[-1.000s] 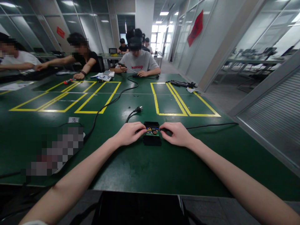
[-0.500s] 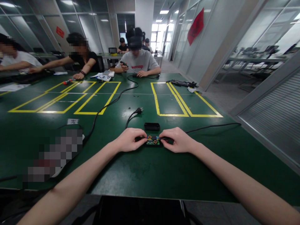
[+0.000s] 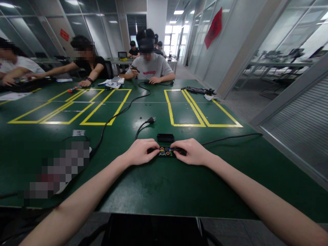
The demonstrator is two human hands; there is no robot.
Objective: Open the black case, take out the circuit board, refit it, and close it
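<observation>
A small green circuit board with yellow and orange ring parts lies on the green table, close in front of me. My left hand pinches its left end with curled fingers. My right hand pinches its right end the same way. A black rectangular cover lies apart, just behind the board. Black cables run out from both ends, one to a plug behind the left hand, the other off to the right.
Yellow tape boxes mark the table farther back. A thick black cable crosses the table toward a person in a grey shirt. Other people work at the far left. A blurred object lies left of my arm.
The board came out of the black cover, which stayed behind on the table. Both hands drew the board toward me and still grip its ends.
</observation>
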